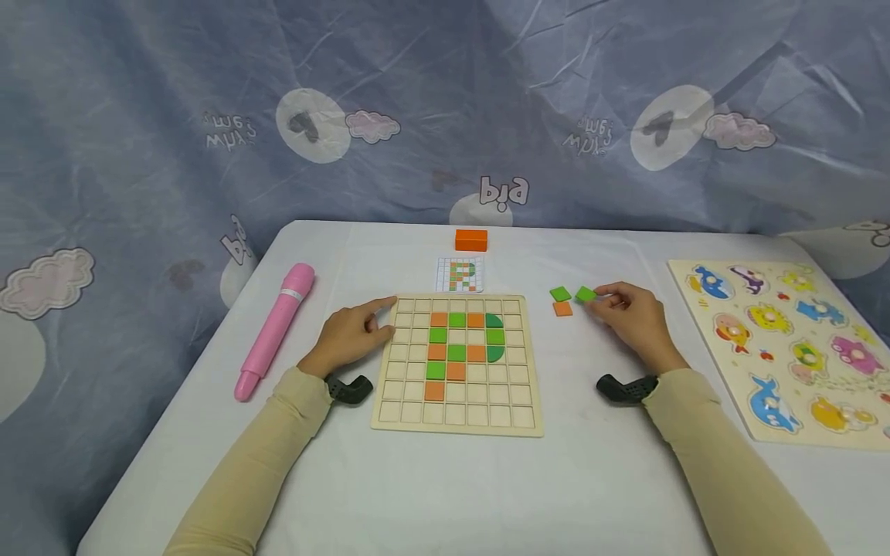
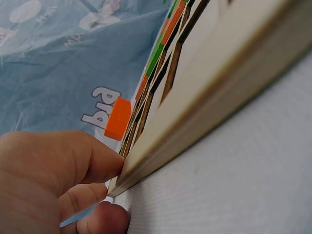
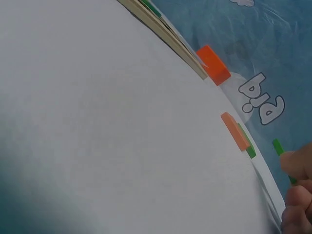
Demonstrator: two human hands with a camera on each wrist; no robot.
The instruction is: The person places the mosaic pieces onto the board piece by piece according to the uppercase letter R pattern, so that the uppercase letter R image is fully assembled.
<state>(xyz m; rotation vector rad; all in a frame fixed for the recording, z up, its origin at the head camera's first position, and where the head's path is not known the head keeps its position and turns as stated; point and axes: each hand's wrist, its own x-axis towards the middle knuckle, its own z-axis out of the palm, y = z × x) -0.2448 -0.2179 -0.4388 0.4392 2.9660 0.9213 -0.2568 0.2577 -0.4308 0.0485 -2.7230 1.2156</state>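
Observation:
My right hand (image 1: 634,318) pinches a green square tile (image 1: 585,294) between thumb and fingers at the right of the board. In the right wrist view the tile's thin green edge (image 3: 277,146) sticks out past the fingertips. Beside it on the table lie another green tile (image 1: 559,293) and an orange tile (image 1: 562,309). My left hand (image 1: 348,333) touches the wooden grid board (image 1: 410,390) at its upper left corner and left edge. Green and orange tiles, some with rounded corners, form a letter P in the grid. The pattern card (image 1: 462,275) behind the board shows a P too.
An orange block (image 1: 471,240) stands at the table's far edge behind the card. A pink stick-shaped object (image 1: 275,332) lies at the left. At the right is a wooden animal puzzle board (image 1: 737,378). A printed blue cloth (image 1: 445,93) hangs behind the white table.

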